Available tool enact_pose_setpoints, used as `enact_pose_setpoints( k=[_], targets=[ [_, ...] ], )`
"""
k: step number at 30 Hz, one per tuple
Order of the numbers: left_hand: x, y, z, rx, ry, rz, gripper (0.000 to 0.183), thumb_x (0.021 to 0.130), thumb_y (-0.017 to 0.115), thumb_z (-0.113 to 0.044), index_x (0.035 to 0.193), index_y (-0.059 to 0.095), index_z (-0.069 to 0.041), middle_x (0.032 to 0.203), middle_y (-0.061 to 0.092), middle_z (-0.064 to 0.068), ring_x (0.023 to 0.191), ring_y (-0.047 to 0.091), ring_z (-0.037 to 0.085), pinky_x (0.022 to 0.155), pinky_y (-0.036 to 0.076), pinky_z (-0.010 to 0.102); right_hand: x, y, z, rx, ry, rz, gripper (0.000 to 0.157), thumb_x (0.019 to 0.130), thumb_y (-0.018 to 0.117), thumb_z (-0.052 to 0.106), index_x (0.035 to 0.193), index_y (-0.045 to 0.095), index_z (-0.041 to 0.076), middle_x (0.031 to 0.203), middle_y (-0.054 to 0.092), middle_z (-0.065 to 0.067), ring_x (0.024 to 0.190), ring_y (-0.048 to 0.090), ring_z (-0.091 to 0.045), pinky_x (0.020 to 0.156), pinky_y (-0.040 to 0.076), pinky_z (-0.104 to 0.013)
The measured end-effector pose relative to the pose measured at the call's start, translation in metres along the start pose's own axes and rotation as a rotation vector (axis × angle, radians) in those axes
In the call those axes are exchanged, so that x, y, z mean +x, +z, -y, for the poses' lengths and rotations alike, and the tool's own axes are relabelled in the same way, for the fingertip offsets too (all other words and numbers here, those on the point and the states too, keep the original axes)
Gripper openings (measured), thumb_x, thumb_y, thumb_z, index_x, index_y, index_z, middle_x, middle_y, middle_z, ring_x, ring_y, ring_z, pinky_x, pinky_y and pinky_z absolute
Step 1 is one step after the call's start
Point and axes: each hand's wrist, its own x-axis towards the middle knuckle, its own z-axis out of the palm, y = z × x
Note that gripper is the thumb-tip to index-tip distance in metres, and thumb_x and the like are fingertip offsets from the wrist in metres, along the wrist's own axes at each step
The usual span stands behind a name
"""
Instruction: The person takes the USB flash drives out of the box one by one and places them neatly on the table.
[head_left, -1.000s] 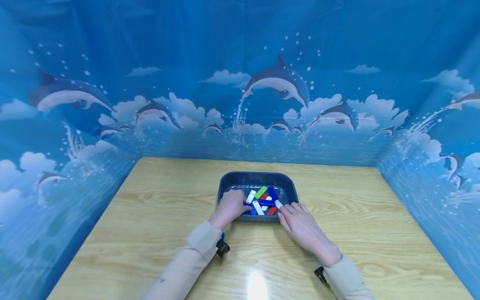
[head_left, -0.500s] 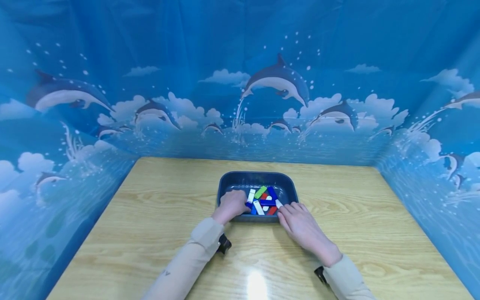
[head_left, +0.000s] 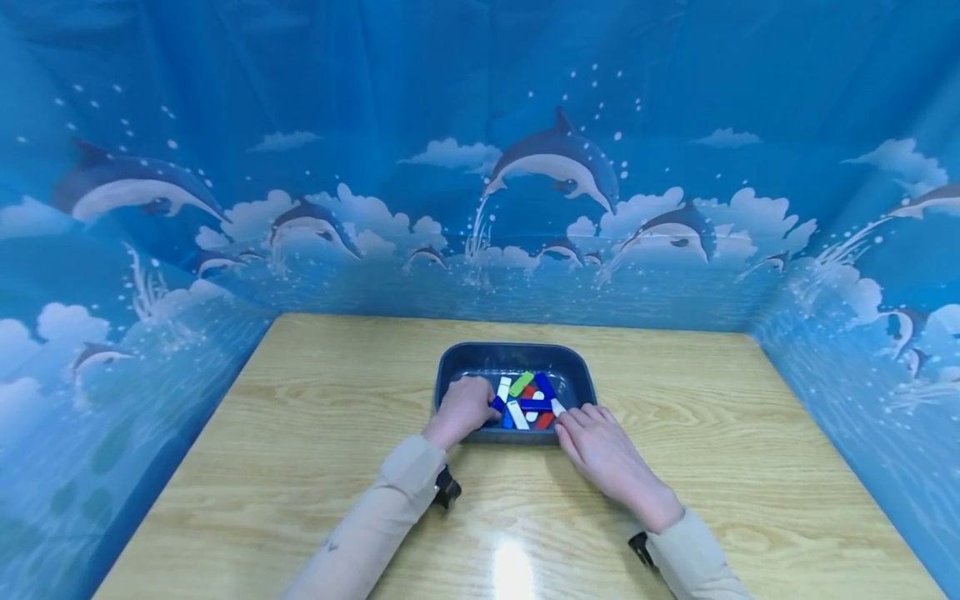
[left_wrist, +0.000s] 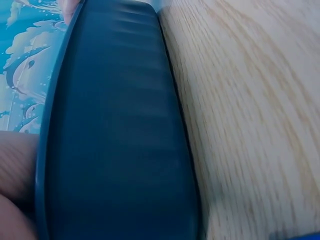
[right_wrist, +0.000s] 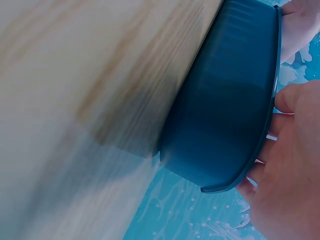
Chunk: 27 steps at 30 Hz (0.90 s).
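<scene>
A dark blue tray (head_left: 517,357) stands on the table, with several small flat sticks in it, white, green, red and blue; their exact kind is too small to tell. Over its left front side reaches my left hand (head_left: 462,408), its fingers and thumb pinching a dark blue stick (head_left: 497,405). My right hand (head_left: 603,446) rests at the right front corner, fingers laid over the rim. Beside its fingertips lies a white stick (head_left: 557,407); whether they touch is unclear. In the right wrist view the right hand (right_wrist: 287,155) meets the rim, its fingertips partly hidden behind the tray wall (right_wrist: 225,100).
Light wooden table (head_left: 337,375) surrounds the tray. A blue curtain (head_left: 390,100) printed with dolphins stands behind and at both sides. In the left wrist view the front tray wall (left_wrist: 115,120) fills the middle and hides the contents.
My left hand has shifted slightly, and the dark blue stick at its fingertips has turned and come up a little. The right hand and the tray stay in place.
</scene>
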Motion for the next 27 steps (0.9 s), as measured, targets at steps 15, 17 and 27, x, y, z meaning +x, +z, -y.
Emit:
enact_pose_setpoints(
  k=[15,17,27],
  targets=[
    [-0.011,-0.005,0.001,-0.276,0.012,-0.103,0.027,0.089,0.079,-0.02,0.113,0.07,-0.013,0.088,0.073,0.003,0.069,0.065,0.013,0.062,0.052,0.03,0.0,0.0,0.001,0.013,-0.001,-0.008,0.022,0.103,0.057,0.019,0.11,0.07,0.004,0.099,0.069,-0.006,0.095,0.058,-0.026,0.097,0.046,-0.049],
    [-0.014,-0.006,0.002,-0.296,0.015,-0.112,0.027,0.09,0.079,-0.02,0.114,0.069,-0.013,0.087,0.073,0.003,0.066,0.065,0.012,0.06,0.051,0.029,0.0,0.0,0.001,0.015,-0.001,-0.007,0.022,0.103,0.057,0.019,0.109,0.07,0.004,0.099,0.068,-0.006,0.094,0.057,-0.025,0.096,0.046,-0.048],
    [-0.029,-0.009,0.002,-0.439,0.008,-0.143,0.029,0.092,0.076,-0.018,0.119,0.068,-0.011,0.092,0.07,0.004,0.076,0.07,0.015,0.064,0.057,0.028,0.0,0.0,0.001,0.013,-0.008,-0.009,0.02,0.103,0.057,0.019,0.106,0.07,0.005,0.095,0.067,-0.004,0.089,0.055,-0.023,0.092,0.047,-0.046]
  ],
)
